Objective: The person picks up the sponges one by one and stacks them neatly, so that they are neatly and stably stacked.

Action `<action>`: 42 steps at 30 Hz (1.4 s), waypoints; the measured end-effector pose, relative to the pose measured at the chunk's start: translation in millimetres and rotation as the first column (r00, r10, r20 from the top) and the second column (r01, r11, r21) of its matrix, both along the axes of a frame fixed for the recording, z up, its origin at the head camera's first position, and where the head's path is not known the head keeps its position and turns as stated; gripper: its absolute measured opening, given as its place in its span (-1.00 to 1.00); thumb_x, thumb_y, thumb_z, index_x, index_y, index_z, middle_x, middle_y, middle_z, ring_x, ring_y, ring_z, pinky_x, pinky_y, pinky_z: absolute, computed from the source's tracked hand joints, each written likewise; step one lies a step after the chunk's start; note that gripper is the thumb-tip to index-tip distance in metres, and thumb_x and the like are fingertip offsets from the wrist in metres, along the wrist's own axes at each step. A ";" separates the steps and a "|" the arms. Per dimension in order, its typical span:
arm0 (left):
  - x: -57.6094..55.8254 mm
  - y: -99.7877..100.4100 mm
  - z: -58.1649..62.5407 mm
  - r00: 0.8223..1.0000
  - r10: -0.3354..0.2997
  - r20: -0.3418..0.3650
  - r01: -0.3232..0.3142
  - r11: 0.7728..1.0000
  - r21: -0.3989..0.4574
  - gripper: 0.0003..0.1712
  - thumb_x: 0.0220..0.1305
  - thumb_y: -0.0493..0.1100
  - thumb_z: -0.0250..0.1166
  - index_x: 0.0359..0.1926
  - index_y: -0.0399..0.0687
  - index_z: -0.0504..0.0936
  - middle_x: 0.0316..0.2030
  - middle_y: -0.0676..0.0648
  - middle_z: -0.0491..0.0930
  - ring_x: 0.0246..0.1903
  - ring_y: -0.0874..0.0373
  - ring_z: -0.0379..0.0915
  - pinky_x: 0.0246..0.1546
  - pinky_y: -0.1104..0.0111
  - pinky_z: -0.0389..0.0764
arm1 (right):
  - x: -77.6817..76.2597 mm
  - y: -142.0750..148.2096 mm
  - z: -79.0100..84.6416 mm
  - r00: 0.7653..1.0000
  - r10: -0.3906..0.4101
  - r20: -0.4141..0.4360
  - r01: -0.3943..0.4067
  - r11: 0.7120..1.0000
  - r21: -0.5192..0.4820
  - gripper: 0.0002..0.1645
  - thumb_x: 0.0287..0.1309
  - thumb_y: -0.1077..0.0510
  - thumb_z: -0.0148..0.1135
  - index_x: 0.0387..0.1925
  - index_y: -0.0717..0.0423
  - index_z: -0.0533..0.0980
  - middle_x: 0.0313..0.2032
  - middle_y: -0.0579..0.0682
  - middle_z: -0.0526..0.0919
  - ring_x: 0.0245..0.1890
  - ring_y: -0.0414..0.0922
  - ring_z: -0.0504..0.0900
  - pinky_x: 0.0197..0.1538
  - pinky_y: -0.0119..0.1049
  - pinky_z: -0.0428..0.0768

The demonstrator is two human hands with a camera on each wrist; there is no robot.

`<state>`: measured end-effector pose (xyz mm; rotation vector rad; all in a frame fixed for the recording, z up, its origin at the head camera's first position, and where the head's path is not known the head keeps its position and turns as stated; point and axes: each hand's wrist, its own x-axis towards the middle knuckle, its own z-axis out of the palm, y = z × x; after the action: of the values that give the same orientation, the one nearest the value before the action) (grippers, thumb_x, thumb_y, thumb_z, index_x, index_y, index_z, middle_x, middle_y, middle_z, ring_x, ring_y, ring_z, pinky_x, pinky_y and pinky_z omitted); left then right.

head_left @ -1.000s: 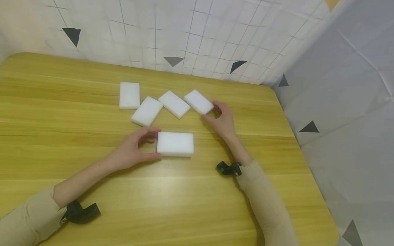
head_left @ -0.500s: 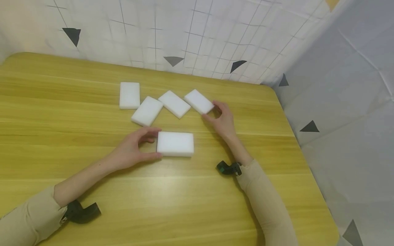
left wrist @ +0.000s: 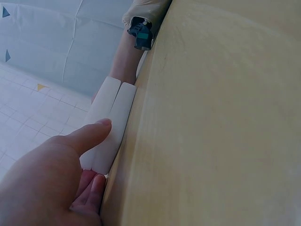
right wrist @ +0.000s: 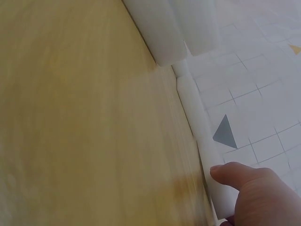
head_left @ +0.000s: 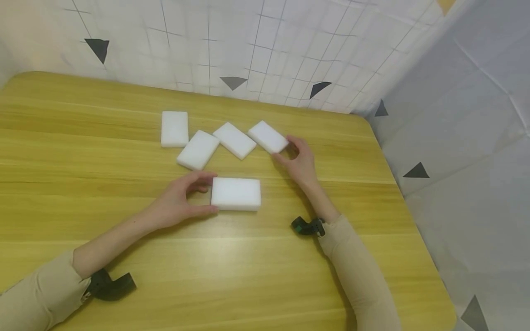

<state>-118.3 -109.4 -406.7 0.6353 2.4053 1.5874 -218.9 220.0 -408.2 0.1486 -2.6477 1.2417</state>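
Observation:
Two white sponges [head_left: 236,194] lie stacked flat on the wooden table [head_left: 223,276]; the seam between the two layers shows in the left wrist view [left wrist: 114,103]. My left hand [head_left: 175,202] pinches the stack's left end, thumb on the near side and fingers on the far side. Farther back, my right hand [head_left: 301,161] pinches the lower right end of a single tilted white sponge [head_left: 267,137]. In the right wrist view, the right thumb [right wrist: 230,174] presses against this sponge's side, and its other fingers are mostly hidden.
Left of the right hand's sponge, three more white sponges lie flat: an angled one [head_left: 234,140], another angled one [head_left: 198,150] and an upright-facing one [head_left: 174,129]. A patterned white cloth [head_left: 186,46] hangs behind the table, and a grey one [head_left: 463,161] on the right.

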 end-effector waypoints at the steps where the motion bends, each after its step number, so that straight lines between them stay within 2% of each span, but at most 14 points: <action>1: 0.2 0.1 -0.1 1.000 0.001 -0.002 -0.001 1.000 -0.002 -0.14 0.00 -0.12 0.61 0.32 -0.13 0.44 0.19 -0.14 0.54 0.09 -0.01 0.55 0.22 0.19 0.56 | 0.2 0.1 0.0 1.000 0.001 -0.001 -0.001 1.000 -0.002 -0.24 0.06 0.03 0.53 0.25 0.21 0.46 0.21 0.15 0.52 0.24 0.05 0.47 0.37 -0.09 0.44; 10: 0.5 -0.1 0.7 1.000 0.004 0.002 -0.004 1.000 -0.015 -0.12 -0.01 -0.12 0.61 0.33 -0.09 0.43 0.20 -0.09 0.54 0.10 0.04 0.55 0.21 0.26 0.56 | 0.9 -0.5 0.2 1.000 0.001 -0.015 -0.001 1.000 -0.029 -0.24 0.05 0.07 0.53 0.25 0.23 0.46 0.19 0.17 0.52 0.21 0.07 0.49 0.36 -0.09 0.45; 19: 0.3 -0.1 -1.1 1.000 0.005 -0.013 -0.005 1.000 -0.002 -0.14 0.00 -0.12 0.61 0.32 -0.12 0.44 0.20 -0.13 0.53 0.09 -0.01 0.55 0.20 0.24 0.57 | 0.7 0.3 -1.5 0.999 -0.004 -0.038 0.002 0.998 -0.060 -0.25 0.07 0.10 0.52 0.26 0.25 0.45 0.16 0.17 0.53 0.17 0.08 0.51 0.34 -0.10 0.47; 28: 1.4 -0.3 1.6 1.000 0.008 0.004 -0.008 1.000 -0.008 -0.12 -0.03 -0.13 0.62 0.33 -0.09 0.43 0.20 -0.07 0.53 0.09 0.06 0.56 0.20 0.30 0.56 | 1.6 -0.1 -1.6 0.998 -0.031 -0.046 0.027 0.996 -0.079 -0.25 0.07 0.09 0.51 0.27 0.21 0.45 0.18 0.15 0.52 0.22 0.07 0.47 0.37 -0.10 0.43; 35: 1.8 0.0 1.5 1.000 0.009 -0.001 -0.009 1.000 -0.011 -0.12 -0.03 -0.11 0.62 0.33 -0.08 0.43 0.20 -0.07 0.53 0.09 0.06 0.56 0.20 0.29 0.56 | 4.7 -0.5 -1.6 0.995 -0.034 -0.098 0.025 0.995 -0.098 -0.27 0.04 0.16 0.51 0.24 0.24 0.46 0.15 0.17 0.53 0.20 0.07 0.47 0.36 -0.09 0.43; 42: 1.1 -0.6 0.6 1.000 0.002 0.004 -0.002 1.000 -0.006 -0.13 0.00 -0.09 0.61 0.33 -0.11 0.43 0.22 -0.13 0.52 0.10 -0.01 0.55 0.21 0.18 0.56 | 12.2 -3.3 -1.8 0.992 -0.014 -0.128 0.002 0.995 -0.100 -0.29 0.04 0.18 0.51 0.24 0.22 0.47 0.12 0.14 0.54 0.17 0.05 0.47 0.34 -0.08 0.42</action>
<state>-117.1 -110.0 -406.2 0.6284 2.4081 1.5801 -206.6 216.6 -410.1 0.1951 -2.4698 1.3118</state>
